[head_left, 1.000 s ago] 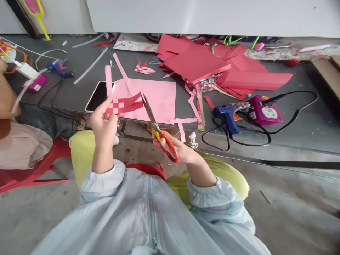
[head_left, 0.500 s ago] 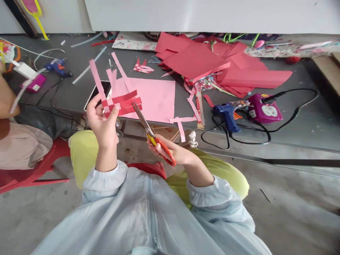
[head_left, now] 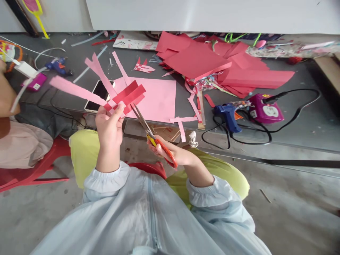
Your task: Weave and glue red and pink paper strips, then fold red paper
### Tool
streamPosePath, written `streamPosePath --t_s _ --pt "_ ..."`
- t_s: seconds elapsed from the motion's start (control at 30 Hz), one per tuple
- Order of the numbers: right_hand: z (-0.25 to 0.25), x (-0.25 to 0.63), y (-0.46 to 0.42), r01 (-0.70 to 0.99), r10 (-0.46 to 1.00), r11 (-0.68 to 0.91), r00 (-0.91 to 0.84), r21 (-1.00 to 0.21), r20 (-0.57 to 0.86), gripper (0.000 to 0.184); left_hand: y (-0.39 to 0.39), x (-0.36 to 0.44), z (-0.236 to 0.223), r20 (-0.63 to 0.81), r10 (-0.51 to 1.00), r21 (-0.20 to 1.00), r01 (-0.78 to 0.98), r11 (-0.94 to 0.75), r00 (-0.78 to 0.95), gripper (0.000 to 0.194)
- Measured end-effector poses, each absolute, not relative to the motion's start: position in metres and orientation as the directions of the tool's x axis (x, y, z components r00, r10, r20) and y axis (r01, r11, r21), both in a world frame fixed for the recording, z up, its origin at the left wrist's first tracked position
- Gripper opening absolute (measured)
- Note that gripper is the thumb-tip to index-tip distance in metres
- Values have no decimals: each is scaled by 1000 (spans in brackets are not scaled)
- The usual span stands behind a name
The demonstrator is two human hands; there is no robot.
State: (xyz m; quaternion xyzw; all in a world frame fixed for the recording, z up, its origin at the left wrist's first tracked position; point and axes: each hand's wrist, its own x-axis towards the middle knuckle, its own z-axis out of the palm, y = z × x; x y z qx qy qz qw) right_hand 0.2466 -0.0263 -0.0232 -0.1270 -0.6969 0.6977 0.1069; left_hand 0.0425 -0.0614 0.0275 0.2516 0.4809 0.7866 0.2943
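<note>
My left hand (head_left: 109, 126) pinches a woven piece of pink and red paper strips (head_left: 117, 99), held up over the table edge with long pink strips fanning out to the upper left. My right hand (head_left: 170, 152) grips red-handled scissors (head_left: 154, 138); their blades point up-left and the tips sit just under the red strips of the weave. Behind the weave a pink paper sheet (head_left: 156, 97) lies flat on the grey table (head_left: 292, 124).
A phone (head_left: 99, 95) lies left of the pink sheet. Red paper sheets (head_left: 212, 63) are piled at the back. A blue glue gun (head_left: 227, 115) and purple power strip (head_left: 267, 109) with black cables sit right. Another person's arm (head_left: 6, 99) is at far left.
My left hand has turned the weave, so the pink strips swung from upright to pointing up-left. The scissors moved left and down, closer to the red strips.
</note>
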Motion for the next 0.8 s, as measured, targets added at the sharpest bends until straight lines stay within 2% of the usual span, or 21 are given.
streamPosePath --t_s 0.37,0.53,0.8 --pt "-19 244 -30 119 349 -72 -927 -990 -137 68 -62 51 30 -6 789 926 -301 -227 -615 36" --pt "-22 244 -30 82 397 -50 -913 -995 -95 61 -59 60 28 -30 827 947 -280 -156 -561 36" --pt "-27 240 -32 11 473 -42 -881 -999 -29 58 -55 71 28 28 816 963 -204 -177 -577 38"
